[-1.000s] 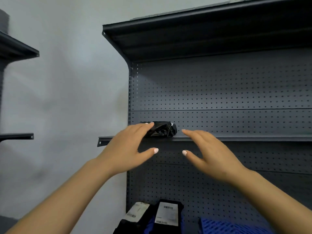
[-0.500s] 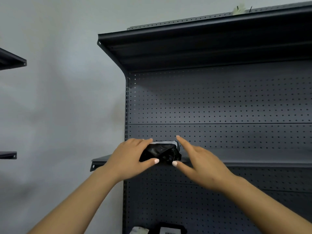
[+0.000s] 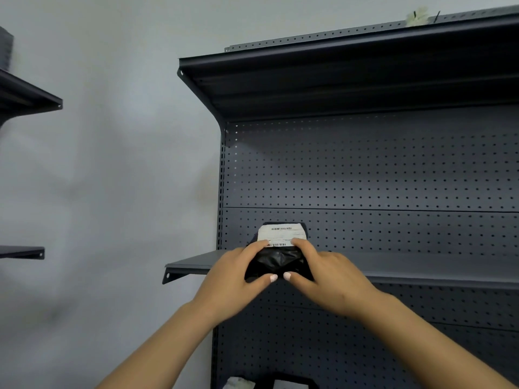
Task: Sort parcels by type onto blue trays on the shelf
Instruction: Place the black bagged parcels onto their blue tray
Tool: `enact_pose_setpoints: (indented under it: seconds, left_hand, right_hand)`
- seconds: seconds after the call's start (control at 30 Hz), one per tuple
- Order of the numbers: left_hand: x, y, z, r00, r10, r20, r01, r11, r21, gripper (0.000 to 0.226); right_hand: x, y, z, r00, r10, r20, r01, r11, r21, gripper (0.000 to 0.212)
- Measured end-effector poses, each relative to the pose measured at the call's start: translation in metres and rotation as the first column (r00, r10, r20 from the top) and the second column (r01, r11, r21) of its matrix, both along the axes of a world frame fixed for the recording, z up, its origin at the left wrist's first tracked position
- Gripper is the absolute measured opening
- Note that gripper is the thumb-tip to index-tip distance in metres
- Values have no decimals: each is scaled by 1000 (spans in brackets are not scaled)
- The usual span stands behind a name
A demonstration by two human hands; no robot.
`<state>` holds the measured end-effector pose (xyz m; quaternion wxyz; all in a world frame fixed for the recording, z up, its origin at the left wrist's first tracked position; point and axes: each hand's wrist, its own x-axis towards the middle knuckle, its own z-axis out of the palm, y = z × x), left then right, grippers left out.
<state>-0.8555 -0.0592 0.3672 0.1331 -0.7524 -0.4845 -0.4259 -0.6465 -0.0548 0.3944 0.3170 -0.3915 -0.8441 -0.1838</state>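
Note:
A small black plastic parcel (image 3: pixel 276 261) with a white barcode label (image 3: pixel 282 234) is tipped up at the front edge of the dark grey middle shelf (image 3: pixel 407 265). My left hand (image 3: pixel 238 276) grips its left side, fingers over the top and thumb underneath. My right hand (image 3: pixel 328 276) grips its right side the same way. The label faces me, above my fingers. No blue tray shows in this view.
The shelf has a perforated back panel (image 3: pixel 365 178) and a top shelf (image 3: pixel 351 77) overhead. Tops of more labelled parcels (image 3: pixel 280 383) peek in at the bottom edge. Another dark rack (image 3: pixel 25 96) hangs on the wall at the left.
Both hands have closed round the black parcel and tipped it up, so its white label now faces me. The view has tilted upward; the lower parcels and blue tray have dropped out of sight.

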Motion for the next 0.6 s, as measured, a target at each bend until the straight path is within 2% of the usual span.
enact_pose_setpoints:
  seconds: [0.33, 0.47, 0.6]
  left_hand:
    - [4, -46, -22, 998, -15, 61, 4, 985, 174, 61]
    - [4, -76, -46, 998, 22, 67, -37, 973, 228, 60]
    - [7, -109, -80, 990, 18, 139, -51, 970, 240, 56]
  right_hand:
    - [3, -30, -23, 989, 131, -62, -127, 990, 67, 63]
    - [4, -51, -48, 978, 191, -87, -178, 974, 140, 62]
    - [3, -73, -82, 960, 255, -113, -239, 961, 139, 65]
